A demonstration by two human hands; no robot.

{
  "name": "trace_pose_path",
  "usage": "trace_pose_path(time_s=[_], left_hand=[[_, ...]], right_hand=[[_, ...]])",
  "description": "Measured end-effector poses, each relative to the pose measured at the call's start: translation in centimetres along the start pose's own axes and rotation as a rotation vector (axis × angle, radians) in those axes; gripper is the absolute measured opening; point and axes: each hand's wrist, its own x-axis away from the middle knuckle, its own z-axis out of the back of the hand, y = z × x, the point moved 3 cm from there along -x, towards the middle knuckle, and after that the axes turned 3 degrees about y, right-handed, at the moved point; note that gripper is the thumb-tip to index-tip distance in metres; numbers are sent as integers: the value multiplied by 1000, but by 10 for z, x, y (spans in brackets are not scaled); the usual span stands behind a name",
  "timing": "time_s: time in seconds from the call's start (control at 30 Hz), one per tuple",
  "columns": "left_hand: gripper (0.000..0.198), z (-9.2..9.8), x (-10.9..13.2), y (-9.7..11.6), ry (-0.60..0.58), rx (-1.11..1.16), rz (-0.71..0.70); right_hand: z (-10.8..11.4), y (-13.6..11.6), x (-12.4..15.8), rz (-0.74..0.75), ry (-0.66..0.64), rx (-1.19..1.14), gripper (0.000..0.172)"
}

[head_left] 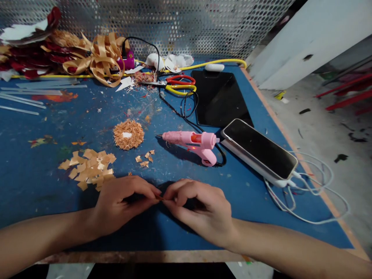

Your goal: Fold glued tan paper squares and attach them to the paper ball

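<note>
Near the front of the blue tabletop, my left hand (124, 203) and my right hand (200, 207) meet fingertip to fingertip. Both pinch one small golden ribbon piece (159, 198), mostly hidden by the fingers. Beside my left hand lies a loose pile of cut golden ribbon squares (93, 167). A few smaller scraps (145, 159) are scattered just beyond the hands. Farther back sits a round, frilly golden rosette (128, 134) with a white centre. A pink hot glue gun (192, 141) rests on its side, nozzle pointing left, a small red light glowing on it.
Scissors (180, 84) with red and yellow handles lie behind the glue gun, near a black tablet (222, 99). A phone (261, 149) with white cables (314, 186) occupies the right side. Glue sticks (31, 92) and heaped golden ribbon (106, 58) are at the back left.
</note>
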Motion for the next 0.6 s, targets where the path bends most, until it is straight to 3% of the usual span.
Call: trace_pose_path(time_s=[0.33, 0.6], left_hand=[[35, -7, 5, -1, 65, 96, 156], [40, -8, 5, 1, 68, -35, 202]], right_hand=[[-2, 3, 3, -35, -6, 15, 29], [-3, 0, 2, -15, -13, 54, 33]])
